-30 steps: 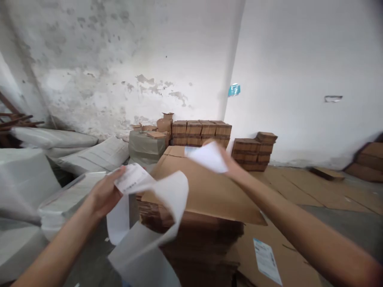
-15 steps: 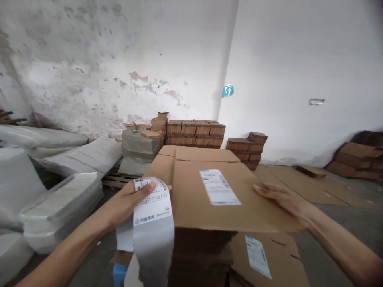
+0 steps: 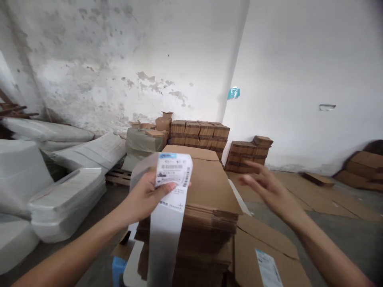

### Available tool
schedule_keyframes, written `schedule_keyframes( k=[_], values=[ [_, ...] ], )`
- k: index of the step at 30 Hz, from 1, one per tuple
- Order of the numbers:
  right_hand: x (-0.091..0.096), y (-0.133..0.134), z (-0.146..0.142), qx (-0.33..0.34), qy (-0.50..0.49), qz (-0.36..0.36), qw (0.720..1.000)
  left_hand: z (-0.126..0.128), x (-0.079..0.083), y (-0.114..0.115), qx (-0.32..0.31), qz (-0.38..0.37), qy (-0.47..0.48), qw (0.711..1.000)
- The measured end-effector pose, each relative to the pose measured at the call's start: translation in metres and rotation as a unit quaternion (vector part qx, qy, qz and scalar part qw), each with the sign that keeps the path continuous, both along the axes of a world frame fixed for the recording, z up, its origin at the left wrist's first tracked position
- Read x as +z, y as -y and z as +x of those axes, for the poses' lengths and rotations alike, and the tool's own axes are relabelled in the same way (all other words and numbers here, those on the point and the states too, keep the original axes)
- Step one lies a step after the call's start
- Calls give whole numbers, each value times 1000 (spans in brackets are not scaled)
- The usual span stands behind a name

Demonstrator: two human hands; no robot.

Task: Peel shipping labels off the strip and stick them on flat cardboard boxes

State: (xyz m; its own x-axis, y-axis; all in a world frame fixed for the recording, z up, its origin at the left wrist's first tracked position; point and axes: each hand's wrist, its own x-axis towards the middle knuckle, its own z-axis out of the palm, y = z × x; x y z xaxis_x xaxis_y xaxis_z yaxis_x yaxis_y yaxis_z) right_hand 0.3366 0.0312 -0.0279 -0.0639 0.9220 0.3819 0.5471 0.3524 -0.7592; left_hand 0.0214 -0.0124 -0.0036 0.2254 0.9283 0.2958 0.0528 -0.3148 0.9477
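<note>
My left hand (image 3: 145,196) is closed on a strip of white shipping labels (image 3: 172,182); the top label shows a barcode, and the backing paper hangs down past the stack. Right behind it stands a tall stack of flattened cardboard boxes (image 3: 209,187). My right hand (image 3: 267,186) hovers open, fingers spread, to the right of the stack and touches nothing. Below it on the floor lies a flat cardboard box (image 3: 263,255) with a white label (image 3: 268,268) stuck on it.
White wrapped bundles (image 3: 62,195) lie piled at the left. Bundles of small brown cartons (image 3: 199,133) and another bundle pile (image 3: 249,151) stand against the white wall. Cardboard sheets (image 3: 323,195) cover the floor at right. A blue object (image 3: 119,270) sits at the stack's foot.
The labelled box that lay on top of the stack now lies on the floor at right. My right hand came off it and lifted. My left hand raised the label strip.
</note>
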Motion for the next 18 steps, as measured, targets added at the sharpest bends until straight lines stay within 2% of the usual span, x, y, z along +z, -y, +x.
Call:
schedule_keyframes(
  k=[2, 3, 4, 6, 8, 10, 12, 14, 16, 18],
  values=[
    [45, 14, -73, 199, -9, -8, 980, 4, 0, 5, -2, 57, -77, 995],
    [60, 20, -100, 255, -5, 1, 967, 3, 0, 9, 10, 76, -100, 992],
    [68, 24, -121, 284, -1, 23, 958, 0, 1, 12, 20, 76, -110, 991],
    [69, 28, -146, 265, 5, 84, 961, -8, 4, 20, 33, 21, -66, 997],
    [57, 31, -157, 228, 20, 131, 965, -16, 8, 26, 29, -79, 63, 994],
    [45, 36, -163, 255, 64, 162, 951, -22, 12, 25, 41, -164, 207, 964],
    [44, 43, -163, 299, 116, 222, 921, -31, 14, 14, 73, -206, 289, 932],
    [54, 42, -157, 293, 119, 280, 906, -47, 11, -2, 130, -191, 325, 917],
    [69, 28, -146, 229, 57, 289, 928, -70, 4, -18, 204, -145, 356, 900],
    [76, 1, -135, 143, 24, 244, 959, -91, -6, -26, 262, -115, 376, 881]
  ],
)
